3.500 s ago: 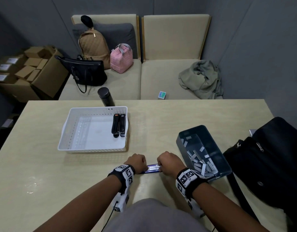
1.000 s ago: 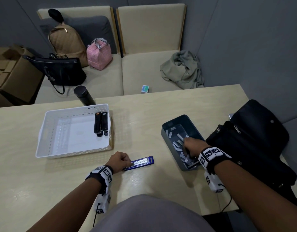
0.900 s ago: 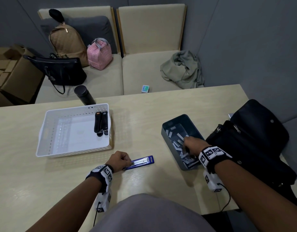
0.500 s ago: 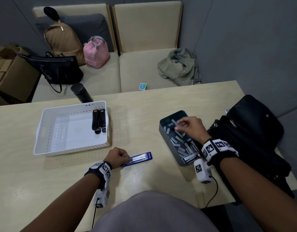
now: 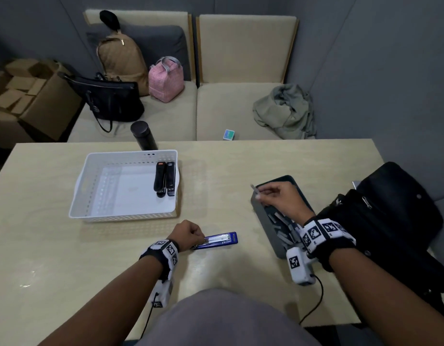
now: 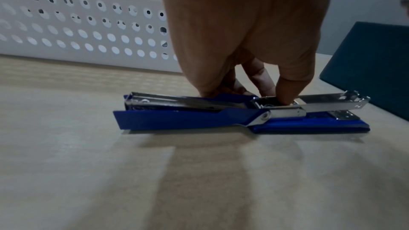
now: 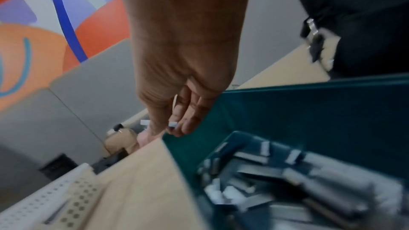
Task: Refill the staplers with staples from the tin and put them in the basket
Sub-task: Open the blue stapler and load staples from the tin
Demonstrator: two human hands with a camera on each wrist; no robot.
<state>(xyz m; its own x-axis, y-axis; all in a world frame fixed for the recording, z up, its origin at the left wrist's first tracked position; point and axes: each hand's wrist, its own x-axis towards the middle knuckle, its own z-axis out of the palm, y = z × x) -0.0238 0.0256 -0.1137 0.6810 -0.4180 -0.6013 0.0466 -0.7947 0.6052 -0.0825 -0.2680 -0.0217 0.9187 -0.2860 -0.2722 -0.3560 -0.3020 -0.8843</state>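
Blue and chrome, the stapler (image 6: 241,113) lies flat on the table (image 5: 53,258) in front of me, folded right open so its metal channel faces up, just this side of the basket (image 5: 77,211). My left hand (image 5: 188,232) pins it at the hinge end — fingers curled down, one fingertip pressed into the channel by the spring block. My right hand (image 5: 278,196) is up over the far end of the tin (image 5: 267,228), thumb and fingers pinched on a staple strip (image 5: 254,191) that sticks out toward the left. As I judge it, the strip is about to travel across to the channel, and that is where things could slip. It is thin and held by one end only, so a light pinch could let it swing or drop onto the table; a hard one could snap it into short pieces. If it arrives legs up or skewed, it will not seat on the rail. My left fingertip sits where the strip has to slide — should it stay there the strip will jam against it, and should it lift too early the spring pusher may snap forward. The right wrist view is blurred, so I cannot tell how long the strip is. Two black staplers (image 5: 164,179) already lie side by side in the basket against its right wall. A black bag (image 5: 391,221) sits close against the tin's right side, and a nudge from my forearm could shove the tin.
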